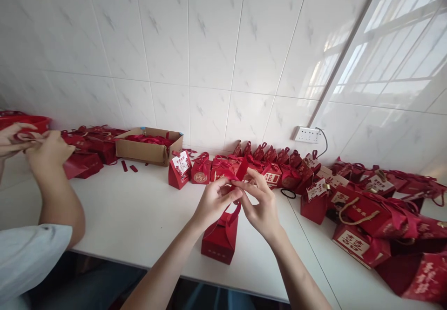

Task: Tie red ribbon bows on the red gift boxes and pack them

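Observation:
In the middle of the head view, a small red gift box (219, 241) stands upright on the white table near its front edge. A red ribbon (240, 169) rises from its top. My left hand (217, 199) pinches the ribbon just above the box. From the other side my right hand (259, 203) also has its fingers closed on the ribbon, with the fingertips of both hands meeting. Part of the ribbon between the fingers is hidden. Behind my hands is a row of finished-looking red boxes (200, 169) with bows.
A brown carton (141, 151) of red ribbon stands by the tiled wall. Many red boxes (363, 245) are piled at the right. At the left, a co-worker's hands (49, 149) hold a ribbon. A black ring (288, 193) lies on the table (139, 221); a power strip (307, 135) is on the wall.

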{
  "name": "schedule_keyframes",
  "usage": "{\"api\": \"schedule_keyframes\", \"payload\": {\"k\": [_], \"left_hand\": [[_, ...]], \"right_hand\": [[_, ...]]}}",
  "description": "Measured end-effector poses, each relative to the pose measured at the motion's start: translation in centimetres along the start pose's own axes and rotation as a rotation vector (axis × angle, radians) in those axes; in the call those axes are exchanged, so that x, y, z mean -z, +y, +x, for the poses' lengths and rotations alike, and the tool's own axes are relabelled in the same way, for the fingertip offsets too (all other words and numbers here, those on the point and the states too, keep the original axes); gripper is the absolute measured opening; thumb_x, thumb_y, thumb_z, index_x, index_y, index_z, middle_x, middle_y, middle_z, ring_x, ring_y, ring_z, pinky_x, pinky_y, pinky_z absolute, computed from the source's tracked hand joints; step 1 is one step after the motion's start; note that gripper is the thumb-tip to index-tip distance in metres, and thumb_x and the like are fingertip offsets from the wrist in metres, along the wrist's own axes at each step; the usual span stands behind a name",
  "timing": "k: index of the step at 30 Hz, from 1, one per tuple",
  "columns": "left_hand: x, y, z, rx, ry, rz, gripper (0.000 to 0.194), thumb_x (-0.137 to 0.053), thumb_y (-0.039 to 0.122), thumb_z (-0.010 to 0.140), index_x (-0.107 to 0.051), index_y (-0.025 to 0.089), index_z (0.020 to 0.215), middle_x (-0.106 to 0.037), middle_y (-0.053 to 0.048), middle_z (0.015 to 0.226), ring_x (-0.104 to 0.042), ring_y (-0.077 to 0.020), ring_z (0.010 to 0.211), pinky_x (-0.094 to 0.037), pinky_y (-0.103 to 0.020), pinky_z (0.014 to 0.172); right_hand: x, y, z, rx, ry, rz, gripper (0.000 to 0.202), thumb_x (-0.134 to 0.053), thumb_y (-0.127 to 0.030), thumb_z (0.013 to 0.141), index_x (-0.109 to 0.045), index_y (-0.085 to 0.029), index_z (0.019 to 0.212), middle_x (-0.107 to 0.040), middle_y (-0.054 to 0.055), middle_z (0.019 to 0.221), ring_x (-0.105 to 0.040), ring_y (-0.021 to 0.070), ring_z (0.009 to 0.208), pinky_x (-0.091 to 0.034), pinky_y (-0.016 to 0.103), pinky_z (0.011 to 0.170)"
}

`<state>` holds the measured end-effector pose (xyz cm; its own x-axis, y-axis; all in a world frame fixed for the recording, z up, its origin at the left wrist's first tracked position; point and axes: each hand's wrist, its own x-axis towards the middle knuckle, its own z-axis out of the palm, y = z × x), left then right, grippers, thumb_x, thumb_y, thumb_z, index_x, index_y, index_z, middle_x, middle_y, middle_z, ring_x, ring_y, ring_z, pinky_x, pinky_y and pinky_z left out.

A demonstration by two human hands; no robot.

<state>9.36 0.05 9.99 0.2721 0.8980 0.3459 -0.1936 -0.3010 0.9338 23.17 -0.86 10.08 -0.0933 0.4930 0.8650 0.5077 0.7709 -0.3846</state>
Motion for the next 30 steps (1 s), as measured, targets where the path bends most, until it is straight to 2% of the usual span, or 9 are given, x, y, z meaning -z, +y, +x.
{"api": "schedule_keyframes", "payload": {"k": [4, 6, 9, 13, 16, 19, 23, 26, 30], "left_hand": [[0.4, -0.5, 0.1, 0.008, 0.015, -0.053, 0.03, -0.064, 0.044, 0.078, -0.061, 0.014, 0.08, -0.06, -0.001, 0.065, -0.055, -0.0113, 0.056, -0.046, -0.024, 0.056], [0.5, -0.6, 0.1, 0.02, 0.021, -0.043, 0.029, -0.066, 0.043, 0.076, -0.061, 0.015, 0.078, -0.059, 0.0, 0.06, -0.055, -0.0111, 0.054, -0.045, -0.024, 0.054], [0.6, -0.5, 0.0, 0.048, 0.01, -0.03, 0.027, -0.065, 0.042, 0.077, -0.059, 0.015, 0.077, -0.058, 0.002, 0.054, -0.054, -0.0098, 0.05, -0.044, -0.023, 0.052], [0.6, -0.2, -0.1, 0.031, -0.019, -0.022, 0.024, -0.063, 0.04, 0.08, -0.056, 0.017, 0.076, -0.058, 0.003, 0.054, -0.054, -0.0095, 0.049, -0.043, -0.023, 0.051], [0.5, -0.1, 0.1, 0.029, 0.053, -0.049, 0.025, -0.06, 0.041, 0.082, -0.055, 0.017, 0.081, -0.058, 0.003, 0.055, -0.054, -0.0096, 0.047, -0.043, -0.023, 0.05], [0.5, -0.2, 0.5, 0.029, 0.144, -0.161, 0.027, -0.061, 0.044, 0.08, -0.055, 0.017, 0.082, -0.062, 0.001, 0.064, -0.056, -0.0105, 0.052, -0.043, -0.023, 0.05], [0.9, -0.1, 0.6, -0.014, 0.183, -0.127, 0.026, -0.062, 0.041, 0.08, -0.056, 0.016, 0.074, -0.062, 0.0, 0.068, -0.056, -0.0095, 0.058, -0.045, -0.022, 0.056], [1.2, 0.2, 0.5, -0.107, 0.14, 0.08, 0.022, -0.057, 0.037, 0.084, -0.056, 0.017, 0.075, -0.06, 0.001, 0.065, -0.058, -0.0098, 0.062, -0.045, -0.021, 0.06], [1.5, 0.9, 0.0, -0.221, 0.019, 0.296, 0.015, -0.055, 0.031, 0.085, -0.059, 0.019, 0.079, -0.062, 0.0, 0.067, -0.06, -0.0122, 0.061, -0.047, -0.023, 0.06]], "right_hand": [[0.1, -0.2, -0.3, -0.142, -0.151, 0.236, 0.02, -0.048, -0.021, 0.089, -0.066, -0.026, 0.096, -0.058, 0.007, 0.102, -0.059, 0.0178, 0.086, -0.051, 0.036, 0.077], [0.0, -0.1, -0.2, -0.256, -0.059, 0.42, 0.019, -0.053, -0.025, 0.088, -0.059, -0.028, 0.105, -0.059, 0.004, 0.099, -0.06, 0.0152, 0.08, -0.053, 0.033, 0.073], [-0.2, 0.2, 0.4, -0.457, 0.135, 0.582, 0.041, -0.065, -0.032, 0.079, -0.048, -0.029, 0.117, -0.06, 0.004, 0.103, -0.062, 0.0136, 0.075, -0.054, 0.032, 0.07], [0.0, 0.4, 1.2, -0.607, 0.076, 0.566, 0.035, -0.073, -0.036, 0.07, -0.061, -0.02, 0.098, -0.063, 0.0, 0.074, -0.061, 0.014, 0.065, -0.053, 0.03, 0.063], [0.1, 0.4, 0.9, -0.551, 0.088, 0.519, 0.017, -0.071, -0.033, 0.072, -0.062, -0.019, 0.076, -0.062, -0.001, 0.064, -0.06, 0.014, 0.062, -0.052, 0.029, 0.061], [0.4, 0.1, -0.1, -0.333, 0.029, 0.421, 0.004, -0.066, -0.026, 0.078, -0.067, -0.022, 0.077, -0.067, 0.004, 0.086, -0.063, 0.0188, 0.084, -0.052, 0.036, 0.077], [0.8, -0.3, -1.5, -0.103, -0.209, 0.299, 0.008, -0.064, -0.026, 0.081, -0.071, -0.026, 0.079, -0.059, 0.006, 0.114, -0.055, 0.0231, 0.11, -0.045, 0.042, 0.093], [0.8, -0.2, -1.7, -0.152, -0.219, 0.41, 0.023, -0.054, -0.04, 0.087, -0.068, -0.023, 0.079, -0.061, 0.008, 0.108, -0.057, 0.0228, 0.106, -0.045, 0.041, 0.093], [0.2, 0.5, -1.2, -0.417, -0.188, 0.623, 0.024, -0.059, -0.041, 0.083, -0.059, -0.022, 0.097, -0.065, 0.006, 0.098, -0.063, 0.0194, 0.095, -0.05, 0.036, 0.085]]}}
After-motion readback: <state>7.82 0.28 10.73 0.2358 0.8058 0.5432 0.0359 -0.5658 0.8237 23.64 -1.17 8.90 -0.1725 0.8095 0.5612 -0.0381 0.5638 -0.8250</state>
